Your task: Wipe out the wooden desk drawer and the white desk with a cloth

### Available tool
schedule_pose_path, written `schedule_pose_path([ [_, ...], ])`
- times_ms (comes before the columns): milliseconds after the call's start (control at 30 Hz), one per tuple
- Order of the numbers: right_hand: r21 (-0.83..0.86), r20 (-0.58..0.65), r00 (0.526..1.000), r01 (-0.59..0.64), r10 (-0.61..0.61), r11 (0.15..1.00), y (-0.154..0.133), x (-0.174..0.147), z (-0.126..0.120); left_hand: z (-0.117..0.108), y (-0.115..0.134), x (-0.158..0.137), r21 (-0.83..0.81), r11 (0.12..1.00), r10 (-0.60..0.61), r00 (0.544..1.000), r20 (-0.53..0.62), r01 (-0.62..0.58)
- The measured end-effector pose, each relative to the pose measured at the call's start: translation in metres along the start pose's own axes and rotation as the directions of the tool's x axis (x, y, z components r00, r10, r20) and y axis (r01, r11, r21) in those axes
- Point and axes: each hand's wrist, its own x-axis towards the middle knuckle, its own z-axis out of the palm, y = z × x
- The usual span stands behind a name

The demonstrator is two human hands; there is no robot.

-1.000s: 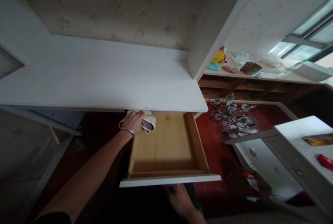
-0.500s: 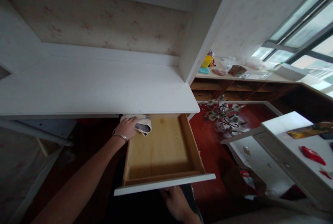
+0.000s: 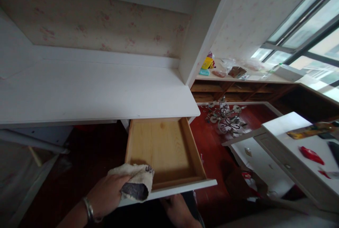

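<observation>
Closely, a person's left hand (image 3: pixel 106 196), wearing a rounded silvery bracelet (image 3: pixel 89 209), is gripping a bunched cloth (image 3: pixel 135 173), its fingers closing on the fabric. The cloth is jutting out ahead of the fingers and to the right of the knuckles, covering the near left corner of the open drawer (image 3: pixel 164 150) from this angle; whether it is pressing on the wood is impossible to tell. Its cream fabric is looking soft and rumpled, folding around a dark grey, fuzzy-looking patch. The right hand (image 3: pixel 178 209) is reaching under the white drawer front, its fingertips hiding there, so whether it is gripping the edge cannot be told. The drawer itself is showing a flat, pale wooden base with visible grain and a knot, its straight sides forming a shallow box. Above it, a smooth white desk (image 3: pixel 100 90) with a rounded corner is stretching to the left. To the right, a white cabinet (image 3: pixel 280 123) is bearing a crinkled red packet (image 3: pixel 311 154). Farther off, a curling metal fixture (image 3: pixel 225 118) is resting on glossy red flooring (image 3: pixel 205 139), while floral wallpaper (image 3: pixel 106 19) is lining the wall behind the desk.
</observation>
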Motion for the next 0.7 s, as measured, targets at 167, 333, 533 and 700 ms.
schedule_pose_path([
  [167, 0.046, -0.004, 1.0, 0.028, -0.028, 0.999, 0.008, 0.002, 0.005, -0.042, 0.027, 0.016, -0.095, 0.995, 0.063, 0.972, 0.224, -0.042],
  [333, 0.062, -0.042, 0.997, 0.074, -0.071, 0.995, 0.01, 0.002, 0.007, -0.043, 0.055, 0.046, -0.109, 0.983, 0.169, 0.953, 0.25, -0.146],
  [533, 0.036, -0.08, 0.996, 0.05, -0.047, 0.998, 0.013, 0.004, 0.012, -0.023, 0.131, 0.11, -0.188, 0.936, 0.338, 0.913, 0.23, -0.299],
  [700, 0.039, -0.115, 0.991, 0.065, -0.06, 0.997, 0.018, 0.007, 0.015, -0.016, 0.194, 0.146, -0.159, 0.923, 0.377, 0.91, 0.176, -0.351],
])
